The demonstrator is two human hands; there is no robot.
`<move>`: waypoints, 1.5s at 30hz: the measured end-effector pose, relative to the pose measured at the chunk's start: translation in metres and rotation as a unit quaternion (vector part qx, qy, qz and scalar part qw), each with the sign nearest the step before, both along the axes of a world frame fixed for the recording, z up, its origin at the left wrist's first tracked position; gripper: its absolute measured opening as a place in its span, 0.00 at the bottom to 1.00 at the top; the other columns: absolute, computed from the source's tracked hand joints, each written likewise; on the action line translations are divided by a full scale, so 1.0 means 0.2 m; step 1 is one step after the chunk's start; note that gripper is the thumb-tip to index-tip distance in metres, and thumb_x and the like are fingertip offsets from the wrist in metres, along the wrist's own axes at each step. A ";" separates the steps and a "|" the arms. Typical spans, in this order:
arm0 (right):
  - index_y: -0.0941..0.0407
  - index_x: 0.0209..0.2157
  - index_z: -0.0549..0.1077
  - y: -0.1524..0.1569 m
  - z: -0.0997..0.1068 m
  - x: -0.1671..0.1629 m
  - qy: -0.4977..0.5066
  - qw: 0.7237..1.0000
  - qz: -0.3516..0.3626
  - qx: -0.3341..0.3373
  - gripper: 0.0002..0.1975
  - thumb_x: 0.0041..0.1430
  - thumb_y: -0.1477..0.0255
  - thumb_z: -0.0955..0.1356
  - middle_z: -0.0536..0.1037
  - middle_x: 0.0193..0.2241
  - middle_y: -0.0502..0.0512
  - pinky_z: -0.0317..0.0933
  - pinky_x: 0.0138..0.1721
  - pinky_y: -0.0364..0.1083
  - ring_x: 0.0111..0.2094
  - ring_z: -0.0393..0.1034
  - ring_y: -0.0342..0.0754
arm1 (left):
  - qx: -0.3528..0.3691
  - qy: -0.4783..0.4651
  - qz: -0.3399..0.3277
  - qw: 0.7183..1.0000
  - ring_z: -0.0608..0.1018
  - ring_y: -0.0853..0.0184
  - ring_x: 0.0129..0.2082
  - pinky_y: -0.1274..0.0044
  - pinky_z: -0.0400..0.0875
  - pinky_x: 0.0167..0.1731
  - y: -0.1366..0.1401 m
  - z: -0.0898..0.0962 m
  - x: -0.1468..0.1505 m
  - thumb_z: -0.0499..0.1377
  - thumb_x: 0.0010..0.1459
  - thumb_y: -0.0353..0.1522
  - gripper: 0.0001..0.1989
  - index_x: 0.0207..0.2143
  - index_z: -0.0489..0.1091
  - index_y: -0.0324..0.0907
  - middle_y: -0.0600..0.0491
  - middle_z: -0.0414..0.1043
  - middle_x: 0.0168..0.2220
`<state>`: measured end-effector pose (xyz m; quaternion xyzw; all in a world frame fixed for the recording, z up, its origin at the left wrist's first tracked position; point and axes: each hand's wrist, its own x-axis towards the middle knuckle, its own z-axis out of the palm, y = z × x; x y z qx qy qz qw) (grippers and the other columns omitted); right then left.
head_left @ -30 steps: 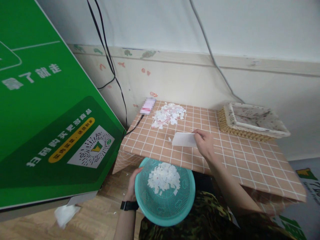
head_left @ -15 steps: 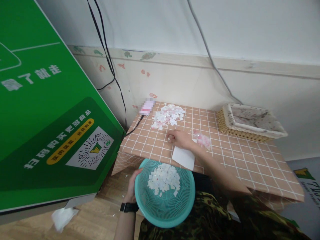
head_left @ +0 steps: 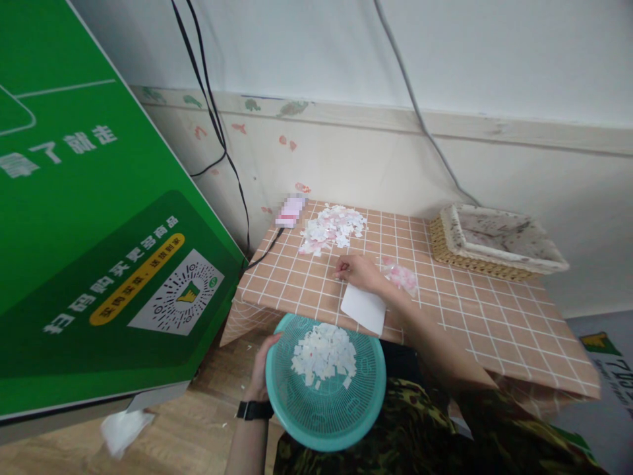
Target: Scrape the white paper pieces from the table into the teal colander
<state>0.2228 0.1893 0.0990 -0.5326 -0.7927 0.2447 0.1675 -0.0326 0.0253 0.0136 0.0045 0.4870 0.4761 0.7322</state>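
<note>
My left hand (head_left: 262, 369) grips the rim of a teal plastic basket (head_left: 326, 415), held just below the table's front edge. Small white paper scraps (head_left: 324, 356) are heaped in the basket. Over the table, my right hand (head_left: 359, 272) has its fingers pinched together; whatever may be between them is too small to name. A white card (head_left: 363, 310) lies partly beneath that wrist. Beyond the hand is a pile of white and pinkish paper scraps (head_left: 333, 229). A clear bag with pink bits (head_left: 399, 276) rests right of the hand.
A lined wicker basket (head_left: 494, 244) stands on the checked tablecloth (head_left: 475, 310) at the right. A phone-like blurred item (head_left: 291, 211) with a black cable lies at the back left. The large green panel (head_left: 99, 231) rises on the left. White plastic (head_left: 123, 429) lies on the floor.
My right hand has shifted slightly to the right over the table, its fingers still drawn together. The left hand and the teal basket have hardly moved.
</note>
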 end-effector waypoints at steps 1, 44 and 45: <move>0.54 0.30 0.73 0.00 0.01 0.01 0.005 1.000 0.003 0.005 0.02 0.54 0.71 0.68 0.77 0.29 0.51 0.56 0.29 0.42 0.31 0.70 0.45 | -0.002 -0.002 -0.003 1.000 0.79 0.63 0.24 0.73 0.74 0.29 0.00 0.00 0.00 0.61 0.50 0.32 0.09 0.29 0.76 0.34 0.47 0.79 0.25; 0.55 0.37 0.70 -0.50 -0.07 0.25 0.081 0.953 -0.011 0.292 0.07 0.63 0.68 0.62 0.74 0.34 0.57 0.65 0.37 0.49 0.37 0.70 0.49 | -0.006 0.066 0.032 0.997 0.77 0.66 0.20 0.76 0.72 0.24 0.00 0.06 0.02 0.62 0.48 0.29 0.03 0.24 0.75 0.37 0.52 0.77 0.20; 0.55 0.37 0.70 -0.51 -0.06 0.27 0.059 0.963 0.011 0.263 0.08 0.63 0.68 0.62 0.75 0.34 0.57 0.66 0.36 0.48 0.36 0.71 0.48 | -0.010 0.070 0.032 0.997 0.76 0.66 0.19 0.76 0.72 0.23 0.00 0.06 0.02 0.62 0.48 0.29 0.03 0.24 0.75 0.38 0.52 0.77 0.20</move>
